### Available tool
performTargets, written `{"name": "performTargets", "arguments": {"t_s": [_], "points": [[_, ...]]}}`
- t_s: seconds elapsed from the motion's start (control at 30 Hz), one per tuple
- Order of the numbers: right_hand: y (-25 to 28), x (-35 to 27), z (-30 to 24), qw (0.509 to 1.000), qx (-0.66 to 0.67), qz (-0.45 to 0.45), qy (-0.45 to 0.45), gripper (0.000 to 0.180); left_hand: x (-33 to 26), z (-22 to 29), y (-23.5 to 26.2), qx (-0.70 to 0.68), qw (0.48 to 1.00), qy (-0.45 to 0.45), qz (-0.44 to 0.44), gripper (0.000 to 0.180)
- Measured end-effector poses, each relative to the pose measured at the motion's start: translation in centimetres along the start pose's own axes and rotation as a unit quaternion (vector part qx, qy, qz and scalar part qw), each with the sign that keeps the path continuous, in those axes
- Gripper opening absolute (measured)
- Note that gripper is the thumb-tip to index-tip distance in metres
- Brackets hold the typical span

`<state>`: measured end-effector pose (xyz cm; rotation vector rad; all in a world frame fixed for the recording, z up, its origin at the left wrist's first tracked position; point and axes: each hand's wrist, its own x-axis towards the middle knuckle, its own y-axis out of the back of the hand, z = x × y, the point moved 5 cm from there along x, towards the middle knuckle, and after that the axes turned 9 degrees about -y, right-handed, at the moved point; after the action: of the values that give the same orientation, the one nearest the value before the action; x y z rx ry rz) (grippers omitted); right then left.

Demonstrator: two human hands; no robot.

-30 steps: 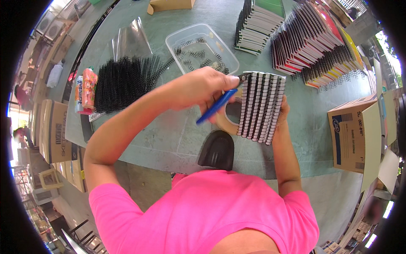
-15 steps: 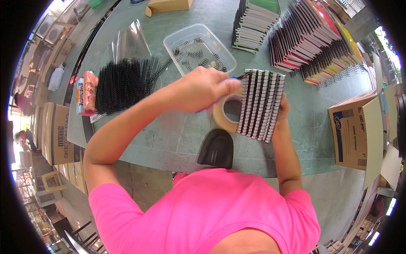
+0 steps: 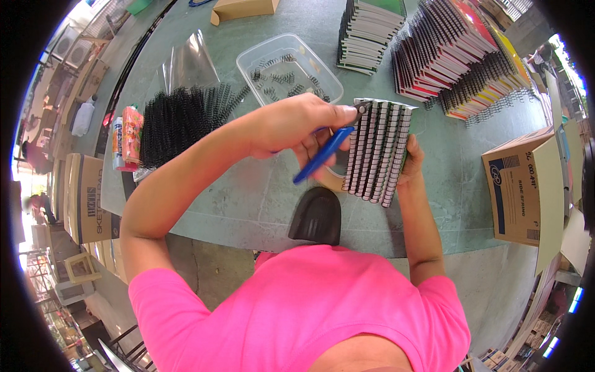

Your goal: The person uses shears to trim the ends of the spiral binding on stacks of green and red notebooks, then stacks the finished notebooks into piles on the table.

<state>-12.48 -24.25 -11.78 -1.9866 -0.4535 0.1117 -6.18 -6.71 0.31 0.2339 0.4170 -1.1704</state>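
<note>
My left hand (image 3: 297, 127) holds blue-handled cutting pliers (image 3: 323, 156), with one handle swung away from the palm. Their dark jaws are at the far left corner of a stack of spiral-bound notebooks (image 3: 379, 152), by the end of a black coil. Whether the jaws touch the wire cannot be made out. Around the stack's right side, my right hand (image 3: 412, 162) is closed, keeping the coiled spines facing up. Partly hidden beneath the notebooks and left hand lies a roll of tape (image 3: 335, 181).
A clear plastic tub (image 3: 243, 62) holds short coil pieces. Left of it lie many black coils (image 3: 180, 124) and bottles (image 3: 131, 133). Notebook stacks (image 3: 434, 53) stand far right, near an open carton (image 3: 517, 186). A dark rounded object (image 3: 316, 217) sits at the table's near edge.
The pliers' blue handle has swung out from my left hand and the fingers have loosened. The jaws remain near the same corner. The notebooks have shifted slightly left with my right hand.
</note>
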Motion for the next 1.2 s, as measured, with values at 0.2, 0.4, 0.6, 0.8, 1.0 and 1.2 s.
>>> {"name": "performTargets", "arguments": {"t_s": [0.2, 0.4, 0.6, 0.8, 1.0, 1.2], "points": [[0.3, 0.0, -0.3, 1.000, -0.017, 0.025, -0.004, 0.057, 0.0, 1.6, 0.9, 0.436, 0.882, -0.137, 0.115, 0.052], [0.4, -0.3, -0.1, 0.999, -0.023, 0.015, -0.021, 0.056, 0.1, 0.2, -0.3, 0.010, 1.000, -0.006, 0.006, 0.050], [0.2, -0.4, -0.2, 0.999, -0.024, 0.040, -0.018, 0.055, 0.1, 1.4, 0.2, 0.509, 0.796, -0.250, 0.211, 0.043], [0.3, -0.5, -0.3, 0.998, -0.019, 0.052, -0.029, 0.054, 0.0, 1.0, -0.1, 0.089, 0.995, -0.048, 0.004, 0.054], [-0.5, -0.3, -0.3, 0.992, -0.055, 0.106, -0.031, 0.053, 0.1, 2.6, -0.4, 0.336, 0.934, -0.089, 0.080, 0.047], [0.3, -0.4, -0.4, 0.988, -0.054, 0.138, -0.046, 0.053, 0.2, 2.3, 0.5, 0.415, 0.894, -0.135, 0.100, 0.048]]}}
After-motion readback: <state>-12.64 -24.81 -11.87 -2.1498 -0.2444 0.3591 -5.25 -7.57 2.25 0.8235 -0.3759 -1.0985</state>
